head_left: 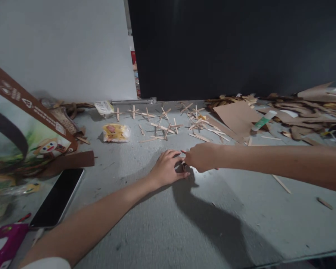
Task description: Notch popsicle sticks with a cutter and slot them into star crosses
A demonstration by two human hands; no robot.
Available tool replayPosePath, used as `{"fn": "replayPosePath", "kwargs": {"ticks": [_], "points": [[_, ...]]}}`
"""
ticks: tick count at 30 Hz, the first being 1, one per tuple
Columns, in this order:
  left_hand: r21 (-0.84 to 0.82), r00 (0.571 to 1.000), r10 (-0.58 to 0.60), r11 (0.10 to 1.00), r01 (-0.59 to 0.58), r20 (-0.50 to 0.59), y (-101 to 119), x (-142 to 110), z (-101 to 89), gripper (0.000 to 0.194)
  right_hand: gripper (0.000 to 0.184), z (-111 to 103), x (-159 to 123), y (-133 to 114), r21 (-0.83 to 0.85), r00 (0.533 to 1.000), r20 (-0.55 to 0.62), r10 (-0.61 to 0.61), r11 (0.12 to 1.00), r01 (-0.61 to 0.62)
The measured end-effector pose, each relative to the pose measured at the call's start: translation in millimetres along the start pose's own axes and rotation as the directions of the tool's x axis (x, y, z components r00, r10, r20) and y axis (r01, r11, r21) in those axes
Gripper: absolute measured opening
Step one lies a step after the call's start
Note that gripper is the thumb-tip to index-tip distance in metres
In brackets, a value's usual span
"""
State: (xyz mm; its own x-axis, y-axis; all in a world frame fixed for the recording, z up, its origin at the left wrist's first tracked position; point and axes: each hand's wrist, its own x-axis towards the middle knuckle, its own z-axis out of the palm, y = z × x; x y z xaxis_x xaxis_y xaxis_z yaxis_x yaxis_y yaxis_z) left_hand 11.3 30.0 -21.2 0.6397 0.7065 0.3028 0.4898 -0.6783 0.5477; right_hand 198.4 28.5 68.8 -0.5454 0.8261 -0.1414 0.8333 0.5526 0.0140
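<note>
My left hand (168, 170) rests on the grey tabletop (145, 231), its fingers and thumb curved around a small gap. Close against it, my right hand (202, 157) is closed, with its fingertips at that gap. Something small and partly dark shows between the two hands, but it is too small and covered to name. Just beyond them lie several thin wooden sticks (200, 138), many joined or laid into crosses and star shapes (133, 111).
At the left are a phone (58, 198), a printed bag (44, 138), a pink object (11, 241) and a yellow snack packet (116, 133). Brown cardboard (235, 117) and a green-and-white glue stick (264, 120) lie at the right. A black panel (235, 48) stands behind.
</note>
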Motion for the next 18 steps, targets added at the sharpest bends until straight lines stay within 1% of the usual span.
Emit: {"fn": "replayPosePath", "kwargs": {"ticks": [3,5,6,7,8,10,12,14,16,18], "points": [[-0.047,0.999,-0.033,0.998,0.032,-0.019,2,-1,-0.6,0.063,0.014,-6,-5,0,-0.072,0.978,0.188,-0.088,0.992,0.103],[-0.104,0.997,-0.06,0.993,0.054,-0.055,3,-2,-1.7,0.07,0.01,-10,-13,0,-0.158,0.968,0.216,-0.128,0.974,0.164],[-0.14,0.992,-0.086,0.988,0.073,-0.092,3,-3,-2.4,0.07,0.012,-11,-19,0,-0.214,0.968,0.207,-0.144,0.959,0.188],[-0.183,0.984,-0.111,0.98,0.085,-0.137,3,-3,-3.1,0.066,0.016,-11,-25,1,-0.258,0.972,0.18,-0.153,0.946,0.197],[-0.232,0.974,-0.137,0.968,0.093,-0.183,2,-4,-3.7,0.057,0.019,-10,-30,2,-0.287,0.981,0.13,-0.143,0.942,0.175],[-0.321,0.942,-0.225,0.937,0.138,-0.251,0,-3,-4.9,0.042,0.024,-6,-40,5,-0.275,0.996,0.035,-0.086,0.957,0.092],[-0.378,0.906,-0.315,0.904,0.197,-0.281,-1,-3,-6.0,0.031,0.029,1,-47,7,-0.207,0.999,-0.022,0.035,0.978,-0.039],[-0.368,0.887,-0.348,0.902,0.228,-0.303,-1,-2,-6.7,0.027,0.031,9,-51,8,-0.12,0.987,-0.044,0.155,0.98,-0.159],[-0.27,0.906,-0.294,0.939,0.214,-0.304,1,-3,-6.8,0.024,0.031,19,-52,8,-0.033,0.972,-0.064,0.225,0.973,-0.227],[-0.115,0.941,-0.211,0.976,0.187,-0.265,5,-4,-6.0,0.029,0.03,30,-53,8,0.042,0.963,-0.092,0.254,0.967,-0.251]]}}
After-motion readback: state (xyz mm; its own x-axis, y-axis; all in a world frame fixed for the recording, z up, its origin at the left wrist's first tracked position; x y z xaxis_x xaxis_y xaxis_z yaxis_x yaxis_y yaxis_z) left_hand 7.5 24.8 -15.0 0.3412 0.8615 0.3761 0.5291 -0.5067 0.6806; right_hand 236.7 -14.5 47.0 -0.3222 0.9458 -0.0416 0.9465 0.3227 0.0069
